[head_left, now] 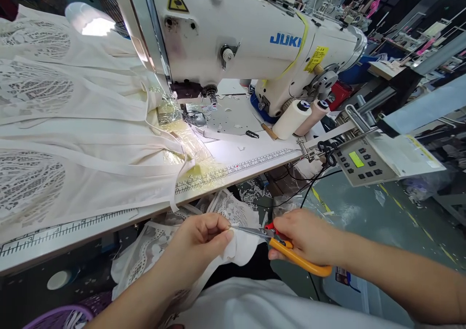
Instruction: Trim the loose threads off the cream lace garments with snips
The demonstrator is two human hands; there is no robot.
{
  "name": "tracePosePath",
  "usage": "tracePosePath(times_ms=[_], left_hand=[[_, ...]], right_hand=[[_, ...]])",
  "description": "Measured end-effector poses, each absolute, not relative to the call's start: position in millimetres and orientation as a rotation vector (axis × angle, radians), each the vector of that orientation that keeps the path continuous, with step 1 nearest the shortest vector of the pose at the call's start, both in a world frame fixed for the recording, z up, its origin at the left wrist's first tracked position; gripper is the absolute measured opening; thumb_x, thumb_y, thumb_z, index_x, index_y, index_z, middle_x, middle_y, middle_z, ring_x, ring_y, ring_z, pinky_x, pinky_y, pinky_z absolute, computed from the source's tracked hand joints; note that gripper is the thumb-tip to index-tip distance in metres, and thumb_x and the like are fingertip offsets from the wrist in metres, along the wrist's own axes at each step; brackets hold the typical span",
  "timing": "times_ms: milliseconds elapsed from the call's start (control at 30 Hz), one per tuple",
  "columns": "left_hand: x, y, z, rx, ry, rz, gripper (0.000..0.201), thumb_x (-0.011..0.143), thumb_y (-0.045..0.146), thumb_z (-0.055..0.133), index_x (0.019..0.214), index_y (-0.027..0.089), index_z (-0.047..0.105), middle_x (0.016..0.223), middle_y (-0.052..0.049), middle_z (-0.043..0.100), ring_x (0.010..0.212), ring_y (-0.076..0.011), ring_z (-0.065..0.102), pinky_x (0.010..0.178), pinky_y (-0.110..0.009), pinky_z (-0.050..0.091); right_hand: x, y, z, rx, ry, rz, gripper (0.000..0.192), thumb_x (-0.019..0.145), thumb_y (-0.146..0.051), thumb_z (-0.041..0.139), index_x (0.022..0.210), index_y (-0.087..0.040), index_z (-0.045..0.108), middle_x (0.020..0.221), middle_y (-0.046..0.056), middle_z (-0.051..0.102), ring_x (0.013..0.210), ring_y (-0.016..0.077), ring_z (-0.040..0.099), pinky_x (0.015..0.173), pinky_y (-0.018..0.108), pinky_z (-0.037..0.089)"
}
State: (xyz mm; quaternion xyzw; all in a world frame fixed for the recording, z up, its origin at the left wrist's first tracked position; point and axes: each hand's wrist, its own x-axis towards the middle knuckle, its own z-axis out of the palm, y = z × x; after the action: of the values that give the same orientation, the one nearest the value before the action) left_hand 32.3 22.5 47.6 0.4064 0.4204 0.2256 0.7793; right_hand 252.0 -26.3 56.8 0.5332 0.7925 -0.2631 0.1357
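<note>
My right hand (307, 237) grips a pair of scissors (300, 258) with orange and red handles. Their blades point left, and the tips reach the fingertips of my left hand (204, 239). Thumb and forefinger of that hand pinch the edge of a white lace garment (233, 251), which hangs over my lap below the table edge. Whether the blades are closed on the fabric or a thread cannot be made out. More white garments with lace panels (32, 84) lie spread over the left of the table.
A JUKI sewing machine (240, 33) stands on the table, whose front edge bears a printed ruler (240, 168). Thread cones (292, 119), an awl (268, 131) and a small black blade (252, 134) lie near its base. A control panel (358, 161) juts out right; a purple basket (60, 314) sits lower left.
</note>
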Motion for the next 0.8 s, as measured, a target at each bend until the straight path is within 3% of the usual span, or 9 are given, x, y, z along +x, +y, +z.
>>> tracePosePath(times_ms=[200,367,467,600,700,800], left_hand=[[21,20,36,1.013,0.924,0.473,0.018,0.067,0.029,0.066,0.059,0.016,0.058,0.054,0.002,0.053,0.050,-0.0099,0.043,0.050,-0.020,0.033],[13,18,34,1.053,0.920,0.515,0.020,0.074,0.034,0.065,0.067,0.017,0.058,0.062,0.002,0.052,0.056,-0.0104,0.043,0.053,-0.020,0.034],[10,15,35,1.116,0.918,0.531,0.022,0.077,0.037,0.063,0.068,0.017,0.057,0.064,0.003,0.051,0.059,-0.0104,0.043,0.054,-0.020,0.034],[10,12,35,1.115,0.904,0.530,0.025,0.077,0.040,0.062,0.070,0.017,0.055,0.063,0.003,0.049,0.057,-0.0099,0.041,0.052,-0.020,0.033],[10,10,34,1.094,0.894,0.532,0.025,0.074,0.039,0.065,0.069,0.017,0.054,0.061,0.004,0.049,0.056,-0.0097,0.041,0.052,-0.020,0.033],[12,10,30,1.040,0.866,0.514,0.023,0.072,0.037,0.067,0.075,0.017,0.055,0.065,0.003,0.053,0.059,-0.0107,0.045,0.056,-0.022,0.036]], right_hand=[[257,-22,53,1.747,2.354,-1.026,0.051,0.077,-0.068,0.049,0.062,-0.022,0.034,0.057,-0.003,0.044,0.049,0.0116,0.034,0.047,0.025,0.023],[240,-17,52,1.901,2.667,-1.309,0.064,0.070,-0.082,0.038,0.075,-0.019,0.047,0.071,0.002,0.048,0.061,0.0152,0.042,0.054,0.028,0.035],[221,-19,43,1.982,2.726,-1.617,0.053,0.073,-0.070,0.050,0.079,-0.018,0.050,0.074,0.002,0.051,0.062,0.0147,0.045,0.055,0.028,0.038],[202,-25,31,2.100,2.554,-2.044,0.025,0.071,-0.039,0.063,0.076,-0.019,0.048,0.070,-0.001,0.051,0.057,0.0110,0.044,0.050,0.024,0.038],[196,-28,30,2.203,2.536,-2.025,0.017,0.070,-0.027,0.060,0.073,-0.020,0.044,0.069,-0.002,0.049,0.057,0.0103,0.043,0.051,0.023,0.039],[194,-29,32,2.231,2.574,-1.856,0.018,0.072,-0.027,0.057,0.070,-0.020,0.040,0.064,-0.004,0.043,0.054,0.0096,0.038,0.049,0.023,0.036]])
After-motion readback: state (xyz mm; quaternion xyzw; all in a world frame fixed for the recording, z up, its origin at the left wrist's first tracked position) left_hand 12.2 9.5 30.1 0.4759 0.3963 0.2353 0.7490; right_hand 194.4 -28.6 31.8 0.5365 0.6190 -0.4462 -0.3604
